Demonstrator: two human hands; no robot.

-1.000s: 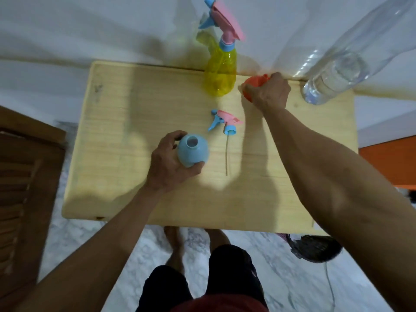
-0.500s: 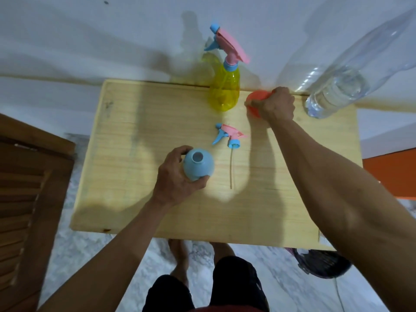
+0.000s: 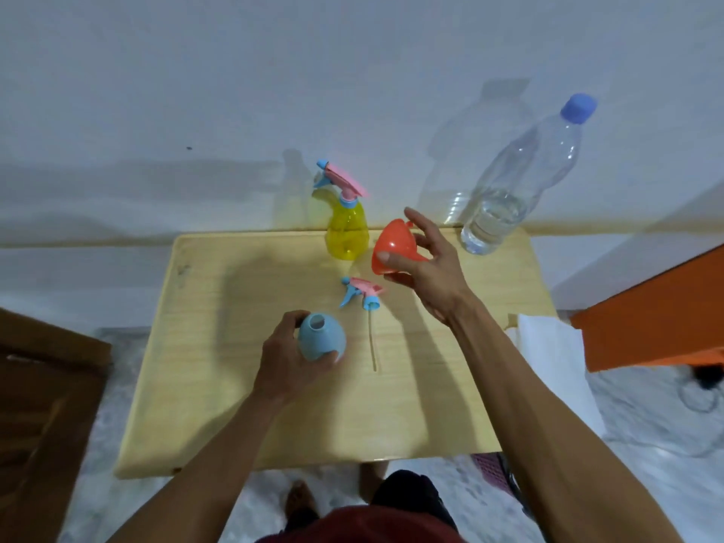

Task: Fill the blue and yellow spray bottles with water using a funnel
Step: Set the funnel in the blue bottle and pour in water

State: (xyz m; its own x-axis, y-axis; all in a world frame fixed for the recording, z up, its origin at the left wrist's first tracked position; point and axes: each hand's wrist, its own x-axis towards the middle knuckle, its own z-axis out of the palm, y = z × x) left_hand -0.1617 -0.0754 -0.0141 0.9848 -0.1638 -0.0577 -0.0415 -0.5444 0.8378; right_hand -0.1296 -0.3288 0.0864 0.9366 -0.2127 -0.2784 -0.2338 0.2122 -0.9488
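Observation:
My left hand [image 3: 288, 362] grips the blue spray bottle [image 3: 322, 340], which stands upright on the wooden table [image 3: 219, 346] with its neck open. Its pink and blue spray head [image 3: 362, 292] lies on the table just behind, tube pointing toward me. My right hand [image 3: 429, 268] holds the orange funnel [image 3: 391, 244] lifted above the table, tilted on its side. The yellow spray bottle [image 3: 348, 233] stands at the table's far edge, its spray head still on. A clear water bottle [image 3: 517, 182] with a blue cap, partly filled, stands at the far right corner.
A white wall runs behind the table. A brown wooden piece [image 3: 43, 405] sits on the left, an orange surface [image 3: 658, 319] on the right. White paper [image 3: 548, 346] lies by the table's right edge. Marble floor and my legs show below.
My right hand has lifted the funnel off the table and brought it up and toward me. The left hand still holds the blue bottle. The camera tilted up.

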